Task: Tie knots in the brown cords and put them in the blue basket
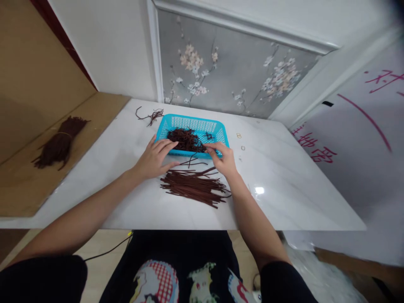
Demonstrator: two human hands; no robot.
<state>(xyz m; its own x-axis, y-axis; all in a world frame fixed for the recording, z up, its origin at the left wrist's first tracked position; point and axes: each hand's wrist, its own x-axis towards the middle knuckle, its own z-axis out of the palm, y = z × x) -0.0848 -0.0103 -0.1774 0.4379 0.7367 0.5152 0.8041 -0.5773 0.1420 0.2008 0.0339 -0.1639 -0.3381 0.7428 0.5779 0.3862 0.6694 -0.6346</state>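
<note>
A blue plastic basket (202,119) stands on the white table and holds a tangled heap of dark brown strips (186,139). At its front left corner is my left hand (155,158), thumb and fingers apart, with nothing visible in it. My right hand (222,158) is over the basket's front right rim, thumb and forefinger pinched on what looks like a dark brown strip from the heap. Below the basket, a pile of straight brown strips (194,185) lies sideways on the table between my forearms. A few loose strips (191,161) lie between pile and basket.
A banded bundle of brown strips (58,143) lies on a brown board (19,185) at the left. More loose strips (151,115) are behind the basket's left corner. Small rubber bands (239,136) lie to its right. A wall with a floral panel (227,63) rises behind the table.
</note>
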